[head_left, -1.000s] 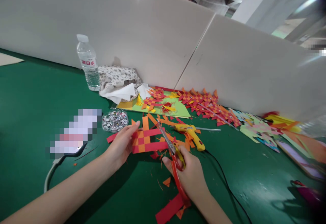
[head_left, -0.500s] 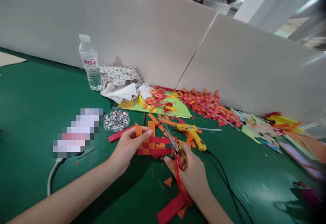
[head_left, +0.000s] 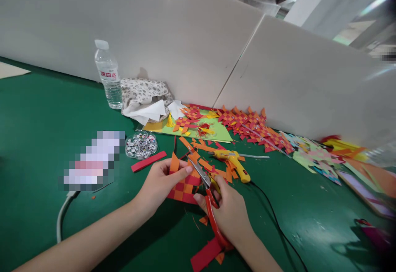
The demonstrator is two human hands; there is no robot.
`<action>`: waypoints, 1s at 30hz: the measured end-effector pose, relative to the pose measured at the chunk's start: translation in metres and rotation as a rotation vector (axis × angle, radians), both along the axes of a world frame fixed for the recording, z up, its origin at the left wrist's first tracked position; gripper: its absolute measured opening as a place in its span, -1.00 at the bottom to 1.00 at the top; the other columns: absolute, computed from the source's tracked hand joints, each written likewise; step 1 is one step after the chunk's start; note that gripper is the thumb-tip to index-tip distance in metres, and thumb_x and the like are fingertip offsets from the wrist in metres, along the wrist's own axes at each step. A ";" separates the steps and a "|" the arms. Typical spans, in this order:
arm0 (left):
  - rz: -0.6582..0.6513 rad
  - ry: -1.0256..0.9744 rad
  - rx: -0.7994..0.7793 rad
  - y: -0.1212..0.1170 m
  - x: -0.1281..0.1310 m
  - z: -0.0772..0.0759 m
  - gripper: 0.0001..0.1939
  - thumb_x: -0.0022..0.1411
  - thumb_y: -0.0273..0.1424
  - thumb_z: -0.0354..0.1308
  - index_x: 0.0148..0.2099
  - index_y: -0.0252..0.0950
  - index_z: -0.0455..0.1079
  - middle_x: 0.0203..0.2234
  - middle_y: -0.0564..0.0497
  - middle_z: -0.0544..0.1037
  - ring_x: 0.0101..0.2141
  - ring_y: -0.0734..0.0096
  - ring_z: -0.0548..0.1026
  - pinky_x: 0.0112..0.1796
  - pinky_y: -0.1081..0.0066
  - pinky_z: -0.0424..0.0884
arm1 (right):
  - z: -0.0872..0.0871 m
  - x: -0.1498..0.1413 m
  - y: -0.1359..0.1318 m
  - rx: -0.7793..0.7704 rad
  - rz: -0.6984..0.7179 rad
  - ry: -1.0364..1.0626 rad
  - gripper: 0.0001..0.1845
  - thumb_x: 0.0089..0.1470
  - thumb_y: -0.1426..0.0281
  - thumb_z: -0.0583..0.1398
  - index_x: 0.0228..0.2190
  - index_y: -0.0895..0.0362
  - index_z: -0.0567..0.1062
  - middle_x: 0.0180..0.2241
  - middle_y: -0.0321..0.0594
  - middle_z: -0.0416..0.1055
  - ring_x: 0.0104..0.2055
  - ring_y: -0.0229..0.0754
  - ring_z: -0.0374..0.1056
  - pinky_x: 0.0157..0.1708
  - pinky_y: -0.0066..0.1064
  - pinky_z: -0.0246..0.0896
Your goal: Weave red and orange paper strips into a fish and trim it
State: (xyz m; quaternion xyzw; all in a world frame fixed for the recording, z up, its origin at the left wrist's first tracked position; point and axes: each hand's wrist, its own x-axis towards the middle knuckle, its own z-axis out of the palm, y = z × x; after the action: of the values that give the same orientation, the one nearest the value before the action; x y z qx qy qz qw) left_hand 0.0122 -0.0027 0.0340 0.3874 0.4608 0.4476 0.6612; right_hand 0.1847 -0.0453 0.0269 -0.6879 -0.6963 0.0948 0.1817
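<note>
Between thumb and fingers, my left hand [head_left: 161,183] grips a woven paper piece [head_left: 182,190], a red and orange checkerboard with loose strip ends sticking out. My right hand [head_left: 230,206] holds scissors [head_left: 212,206] with red and yellow handles. Their metal blades point up and left, at the woven piece's right side beside an orange strip end. Whether the blades touch the paper I cannot tell. Orange and red paper scraps [head_left: 206,164] lie just behind the hands. A red paper strip [head_left: 206,255] is under the scissors' lower handle.
A yellow glue gun [head_left: 232,162] with a black cord lies right of the scraps. Left are a container of googly eyes [head_left: 141,145] and a blurred-out phone [head_left: 95,160] on a cable. Behind stand a water bottle [head_left: 109,76] and finished woven fish [head_left: 244,121] along the grey partition [head_left: 185,49].
My left hand has shifted right and slightly down with the woven piece, tilting it. The scissors have moved slightly left, from the red strip ends to near an orange strip.
</note>
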 end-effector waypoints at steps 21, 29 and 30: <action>-0.041 -0.004 0.051 0.004 -0.002 -0.001 -0.79 -0.02 -0.28 0.30 -0.36 -0.32 0.48 -0.43 0.00 0.59 -0.42 0.44 0.51 -0.43 0.55 0.39 | 0.001 0.004 0.003 0.061 0.051 -0.024 -0.59 -0.07 0.12 0.16 -0.61 0.06 0.06 -0.73 -0.47 0.08 -0.68 -0.32 0.04 -0.65 -0.54 -0.12; -0.154 0.073 0.170 0.004 -0.004 -0.013 -0.78 0.01 -0.25 0.27 -0.36 -0.31 0.46 -0.42 -0.02 0.60 -0.38 0.36 0.53 -0.33 0.45 0.42 | 0.001 0.005 0.002 0.014 0.060 -0.008 -0.67 -0.12 0.18 0.21 -0.53 0.06 0.15 -0.68 -0.47 0.14 -0.65 -0.30 0.11 -0.63 -0.54 -0.08; -0.159 0.072 0.174 0.004 -0.004 -0.014 -0.77 0.01 -0.24 0.27 -0.35 -0.31 0.46 -0.41 -0.03 0.59 -0.37 0.35 0.54 -0.32 0.43 0.43 | 0.001 0.005 0.001 0.013 0.060 -0.006 -0.67 -0.12 0.18 0.21 -0.53 0.06 0.15 -0.68 -0.47 0.14 -0.65 -0.30 0.11 -0.63 -0.54 -0.08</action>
State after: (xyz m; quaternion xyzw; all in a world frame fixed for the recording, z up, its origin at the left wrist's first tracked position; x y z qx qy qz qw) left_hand 0.0078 0.0016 0.0203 0.4944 0.4116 0.4180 0.6414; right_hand 0.1898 -0.0438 0.0284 -0.6659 -0.7177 0.0937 0.1810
